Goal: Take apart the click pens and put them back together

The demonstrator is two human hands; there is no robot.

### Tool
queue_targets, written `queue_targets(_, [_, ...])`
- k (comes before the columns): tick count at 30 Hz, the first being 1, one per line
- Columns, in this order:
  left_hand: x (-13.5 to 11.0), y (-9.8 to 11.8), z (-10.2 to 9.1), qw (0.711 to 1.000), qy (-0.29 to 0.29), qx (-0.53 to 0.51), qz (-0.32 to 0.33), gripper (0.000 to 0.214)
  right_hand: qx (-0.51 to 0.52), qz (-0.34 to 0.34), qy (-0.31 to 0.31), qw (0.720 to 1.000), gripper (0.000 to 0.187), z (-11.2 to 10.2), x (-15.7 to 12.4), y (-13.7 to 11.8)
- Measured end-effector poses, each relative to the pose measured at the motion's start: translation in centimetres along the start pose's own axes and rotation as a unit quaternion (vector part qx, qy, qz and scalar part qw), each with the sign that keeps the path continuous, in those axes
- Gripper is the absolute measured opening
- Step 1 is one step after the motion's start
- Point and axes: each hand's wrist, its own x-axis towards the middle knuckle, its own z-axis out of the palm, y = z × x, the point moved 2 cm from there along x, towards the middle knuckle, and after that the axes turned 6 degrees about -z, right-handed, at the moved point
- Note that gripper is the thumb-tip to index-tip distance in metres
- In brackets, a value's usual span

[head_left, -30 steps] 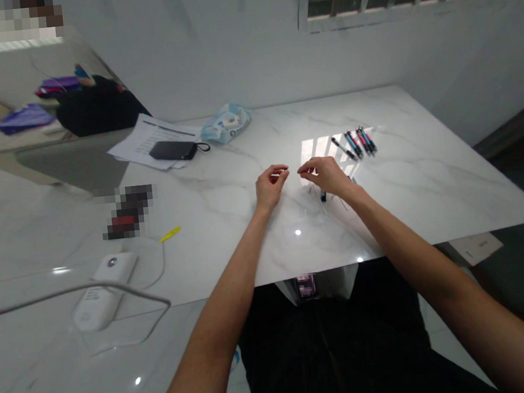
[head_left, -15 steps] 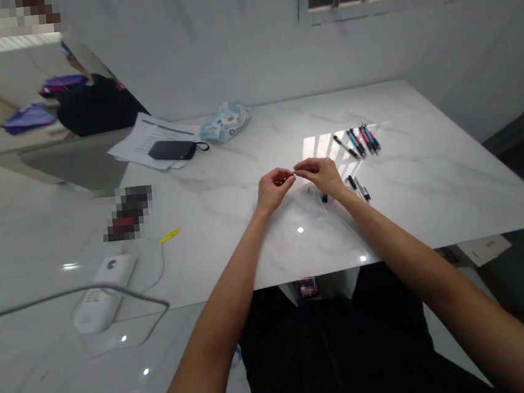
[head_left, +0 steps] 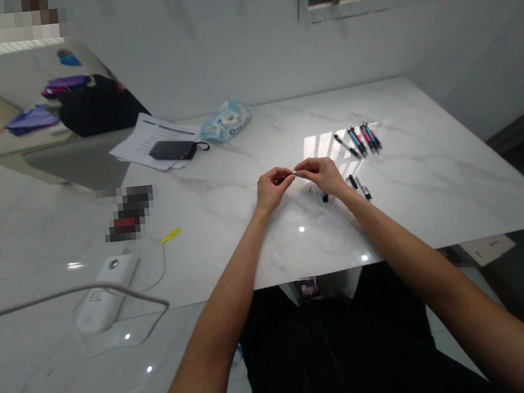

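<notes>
Left hand and right hand, unchanged since the earlier frame, both pinching a tiny silver metal piece between fingertips, held together above the white marble worktop, right beside a crumpled clear plastic bag.

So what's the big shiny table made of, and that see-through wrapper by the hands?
The table looks like polished white marble, or something made to look like it: it has grey veins and a glossy shine. The wrapper seems to be thin clear plastic, since the table shows through it.
</notes>
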Motion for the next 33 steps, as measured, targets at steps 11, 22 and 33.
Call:
queue_targets(11, [0.0,0.1,0.0,1.0,0.005,-0.005,0.01,0.03,-0.048,-0.009,-0.011,0.999,0.033,-0.2,-0.1,-0.7])
queue_targets(22, [0.3,-0.1,-0.1,1.0,0.007,-0.01,0.007,0.031,-0.033,-0.013,0.015,0.999,0.029,0.1,-0.1,-0.7])
queue_targets(33, [0.0,-0.1,0.1,1.0,-0.02,-0.019,0.005,0.035,-0.117,-0.017,-0.012,0.993,0.051,-0.2,-0.4,-1.8])
